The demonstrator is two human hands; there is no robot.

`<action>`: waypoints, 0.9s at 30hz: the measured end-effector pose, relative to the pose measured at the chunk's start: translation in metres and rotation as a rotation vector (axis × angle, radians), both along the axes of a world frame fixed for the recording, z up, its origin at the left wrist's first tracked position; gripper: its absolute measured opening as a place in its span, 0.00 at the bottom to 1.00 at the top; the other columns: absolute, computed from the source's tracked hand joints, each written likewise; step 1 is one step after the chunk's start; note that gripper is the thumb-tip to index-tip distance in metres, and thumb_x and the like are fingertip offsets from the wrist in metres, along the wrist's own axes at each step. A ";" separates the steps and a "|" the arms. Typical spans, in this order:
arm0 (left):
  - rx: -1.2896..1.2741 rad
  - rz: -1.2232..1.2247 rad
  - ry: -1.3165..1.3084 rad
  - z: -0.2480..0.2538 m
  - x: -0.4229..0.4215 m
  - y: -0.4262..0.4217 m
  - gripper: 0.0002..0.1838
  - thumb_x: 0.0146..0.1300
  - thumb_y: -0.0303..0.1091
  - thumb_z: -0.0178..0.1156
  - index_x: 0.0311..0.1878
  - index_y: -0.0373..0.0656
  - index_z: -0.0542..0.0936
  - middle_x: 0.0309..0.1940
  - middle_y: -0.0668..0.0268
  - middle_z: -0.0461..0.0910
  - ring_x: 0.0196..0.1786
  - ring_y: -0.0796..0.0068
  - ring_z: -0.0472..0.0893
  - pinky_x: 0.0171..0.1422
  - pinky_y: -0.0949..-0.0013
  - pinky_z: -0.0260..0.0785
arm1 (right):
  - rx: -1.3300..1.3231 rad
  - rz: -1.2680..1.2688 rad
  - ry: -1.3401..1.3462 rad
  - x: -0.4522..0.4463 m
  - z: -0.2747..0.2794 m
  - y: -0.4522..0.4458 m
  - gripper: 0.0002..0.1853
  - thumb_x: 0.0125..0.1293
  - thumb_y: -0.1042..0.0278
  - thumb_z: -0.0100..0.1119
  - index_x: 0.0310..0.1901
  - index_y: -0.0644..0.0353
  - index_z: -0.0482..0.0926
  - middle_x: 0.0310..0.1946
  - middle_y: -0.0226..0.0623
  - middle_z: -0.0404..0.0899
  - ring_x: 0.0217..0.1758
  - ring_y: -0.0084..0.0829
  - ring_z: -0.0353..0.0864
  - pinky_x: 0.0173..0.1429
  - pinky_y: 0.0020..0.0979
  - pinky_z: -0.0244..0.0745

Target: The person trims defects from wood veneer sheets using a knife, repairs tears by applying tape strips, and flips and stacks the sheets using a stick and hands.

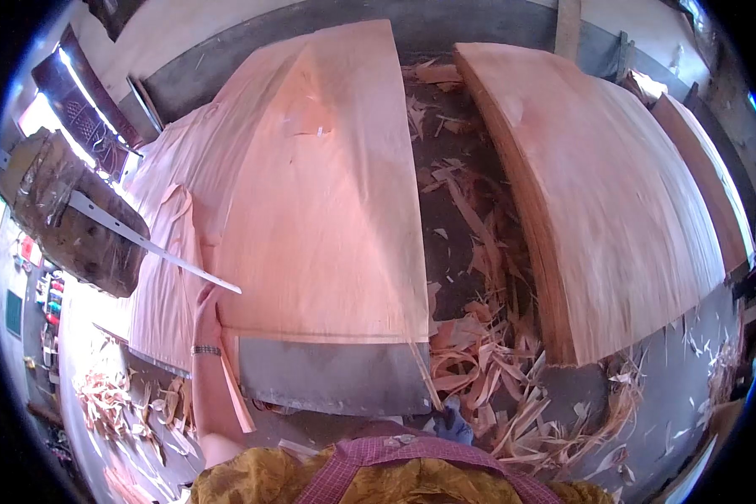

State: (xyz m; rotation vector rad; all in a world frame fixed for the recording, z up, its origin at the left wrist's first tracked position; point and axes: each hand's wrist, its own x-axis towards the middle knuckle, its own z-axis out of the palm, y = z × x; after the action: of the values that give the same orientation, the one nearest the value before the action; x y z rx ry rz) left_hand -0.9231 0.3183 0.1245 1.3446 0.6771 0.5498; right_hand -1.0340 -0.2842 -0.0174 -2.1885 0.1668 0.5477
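A wide stack of thin wood sheets (327, 252) lies in front of me, its top sheet creased. My left hand (209, 299), with a bracelet at the wrist, is closed on a loose veneer strip (237, 393) by the left edge of the stack. Just above the hand ends a pale, flat metal bar (159, 248) with holes. At the near right corner, a thin strip (425, 376) slants down to a small blue-grey shape (453, 422), which may be my gloved right hand; its fingers cannot be made out.
A second thick stack of sheets (600, 202) stands on the right, beyond a gap strewn with shavings (487, 365). More scraps (109, 386) lie on the floor at left. A rough, wrapped block (75, 214) juts in at upper left, against the metal bar.
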 end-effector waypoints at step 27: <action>-0.043 -0.215 0.407 -0.079 0.022 -0.123 0.06 0.60 0.26 0.59 0.41 0.40 0.78 0.20 0.73 0.74 0.16 0.80 0.70 0.15 0.74 0.58 | 0.974 -0.496 0.208 0.182 0.023 -0.006 0.14 0.68 0.54 0.64 0.50 0.49 0.81 0.17 0.24 0.72 0.13 0.17 0.65 0.15 0.23 0.57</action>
State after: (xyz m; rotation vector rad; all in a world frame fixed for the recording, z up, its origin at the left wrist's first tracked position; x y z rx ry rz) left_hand -0.9015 0.1958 0.0451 1.4823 0.8536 0.0855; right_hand -0.8521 -0.2902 0.0059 -1.0884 0.4344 0.4339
